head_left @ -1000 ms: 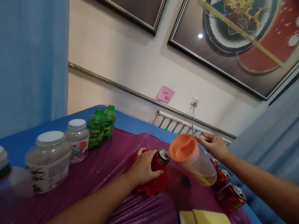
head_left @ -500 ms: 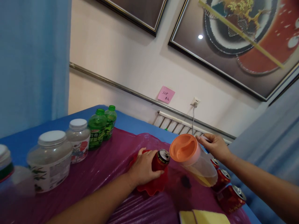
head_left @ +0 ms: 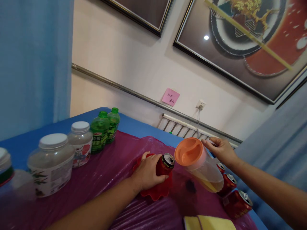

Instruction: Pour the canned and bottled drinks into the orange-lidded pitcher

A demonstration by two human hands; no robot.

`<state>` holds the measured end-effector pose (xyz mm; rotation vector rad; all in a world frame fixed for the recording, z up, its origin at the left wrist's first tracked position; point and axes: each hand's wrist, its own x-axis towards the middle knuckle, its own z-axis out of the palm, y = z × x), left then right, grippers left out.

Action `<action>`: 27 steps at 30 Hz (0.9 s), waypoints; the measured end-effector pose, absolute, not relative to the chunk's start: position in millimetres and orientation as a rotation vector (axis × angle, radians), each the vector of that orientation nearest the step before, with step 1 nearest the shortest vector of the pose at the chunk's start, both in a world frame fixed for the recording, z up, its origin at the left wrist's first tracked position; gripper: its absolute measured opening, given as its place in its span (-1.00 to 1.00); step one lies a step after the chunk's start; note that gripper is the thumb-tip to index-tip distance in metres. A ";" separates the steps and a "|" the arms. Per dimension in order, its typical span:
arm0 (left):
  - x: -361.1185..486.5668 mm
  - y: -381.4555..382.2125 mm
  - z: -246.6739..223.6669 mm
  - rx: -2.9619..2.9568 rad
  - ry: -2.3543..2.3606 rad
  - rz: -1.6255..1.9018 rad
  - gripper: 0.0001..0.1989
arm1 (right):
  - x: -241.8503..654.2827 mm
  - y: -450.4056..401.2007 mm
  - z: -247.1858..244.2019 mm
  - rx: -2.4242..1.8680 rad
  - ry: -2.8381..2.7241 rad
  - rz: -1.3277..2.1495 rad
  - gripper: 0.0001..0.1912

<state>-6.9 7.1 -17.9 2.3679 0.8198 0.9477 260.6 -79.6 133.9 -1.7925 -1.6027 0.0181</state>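
We see the can (head_left: 164, 166) tilted over the red dish (head_left: 157, 192), grasped in our left hand (head_left: 147, 171). Just beside it, our right hand (head_left: 222, 150) grips the handle of a tilted jug (head_left: 207, 175), yellowish liquid inside. Beyond stand three more cans (head_left: 236, 204); opposite, green bottles (head_left: 99, 132) and jars (head_left: 54, 169).

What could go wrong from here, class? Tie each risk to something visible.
1. Spill: the right hand tilts the pitcher, which seems to hold yellowish liquid, towards the held can; liquid could miss its small opening and wet the purple sheet.
2. Slip: only the left hand steadies that can, so a loosened grip might let it shift.
3. Knock: the pitcher's base looks close to the three cans and might bump one.
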 end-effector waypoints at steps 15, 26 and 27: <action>-7.0 5.5 -15.5 2.353 0.813 0.953 -0.42 | 263.5 -81.8 131.4 -1.776 -1.592 0.059 -0.37; -7.6 4.9 -15.8 2.360 0.818 0.952 -0.41 | 263.6 -81.7 135.6 -1.796 -1.623 0.007 -0.35; -7.6 4.8 -15.9 2.361 0.818 0.950 -0.41 | 263.8 -81.8 135.8 -1.795 -1.630 -0.009 -0.35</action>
